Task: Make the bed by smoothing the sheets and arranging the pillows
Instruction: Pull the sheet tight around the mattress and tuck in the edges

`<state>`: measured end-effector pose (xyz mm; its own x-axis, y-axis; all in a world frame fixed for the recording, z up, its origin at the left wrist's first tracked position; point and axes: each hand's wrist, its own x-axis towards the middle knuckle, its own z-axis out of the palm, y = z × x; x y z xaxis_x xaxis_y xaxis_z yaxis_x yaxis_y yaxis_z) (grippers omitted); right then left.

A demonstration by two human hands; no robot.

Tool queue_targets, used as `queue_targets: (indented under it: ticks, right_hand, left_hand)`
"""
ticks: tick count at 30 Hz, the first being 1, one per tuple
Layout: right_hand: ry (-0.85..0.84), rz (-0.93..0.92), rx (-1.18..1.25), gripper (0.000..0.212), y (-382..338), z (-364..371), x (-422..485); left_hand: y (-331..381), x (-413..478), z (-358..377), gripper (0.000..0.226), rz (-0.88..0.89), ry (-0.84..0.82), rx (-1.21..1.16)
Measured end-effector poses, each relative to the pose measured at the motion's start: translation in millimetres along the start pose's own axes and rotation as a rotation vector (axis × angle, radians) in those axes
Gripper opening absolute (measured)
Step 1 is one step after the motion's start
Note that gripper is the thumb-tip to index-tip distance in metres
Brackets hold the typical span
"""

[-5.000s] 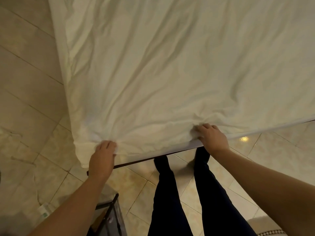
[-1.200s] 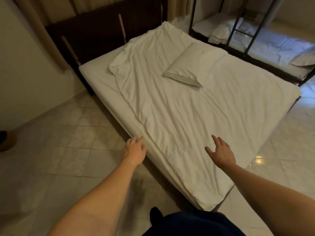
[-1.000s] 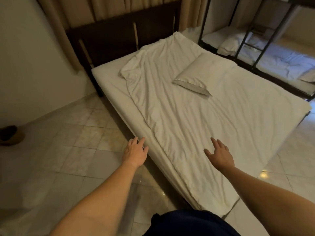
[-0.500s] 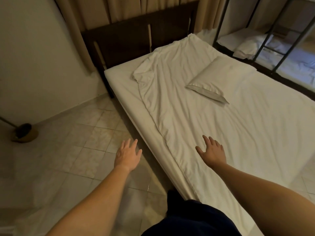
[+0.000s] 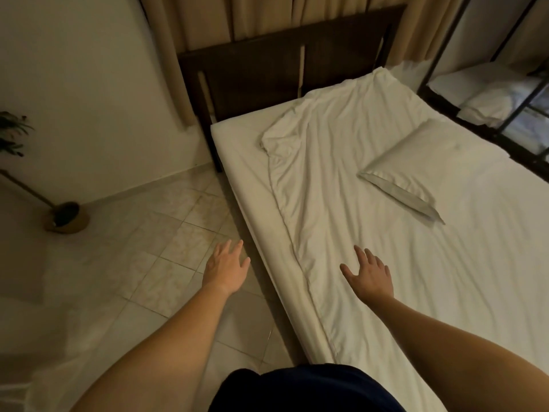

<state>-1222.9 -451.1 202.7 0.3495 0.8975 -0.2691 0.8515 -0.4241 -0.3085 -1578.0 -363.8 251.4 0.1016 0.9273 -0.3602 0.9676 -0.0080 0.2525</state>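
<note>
Person stands at the left side of the bed, near the foot end. Left hand (image 5: 225, 267) is over the beige tiled floor (image 5: 148, 233), just beside the mattress edge, grip apart w/ fingers straight and holding nothing. Right hand (image 5: 370, 273) is over the crumpled white top sheet (image 5: 341, 179), fingers spread, grip also apart. Can't tell if the palm touches the cloth.

Sheet lies skewed on the white fitted mattress (image 5: 246, 162). Its left edge runs from just left of the right hand up toward the dark wooden headboard (image 5: 285, 69), leaving a bare strip of mattress on the left. Top-left corner is bunched and folded back, well ahead of both hands.

White rectangular pillow (image 5: 416, 165) sits mid-bed on top of the sheet, long axis diagonal, ahead and right of the right hand, well short of the headboard.

Prob next: pull the sheet edge left to square it. Right hand is nearer the edge; left is free to catch the overhang. The pillow needs a lean in or a step toward the headboard.
</note>
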Motion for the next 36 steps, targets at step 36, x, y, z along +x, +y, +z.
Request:
queue_targets:
  ticks: [36]
  right_hand:
    - [-0.026, 0.207, 0.168, 0.077, -322.2, 52.5, 358.7]
  left_hand:
    - [-155.6, 464.0, -221.7, 0.062, 0.190, -0.057, 0.129]
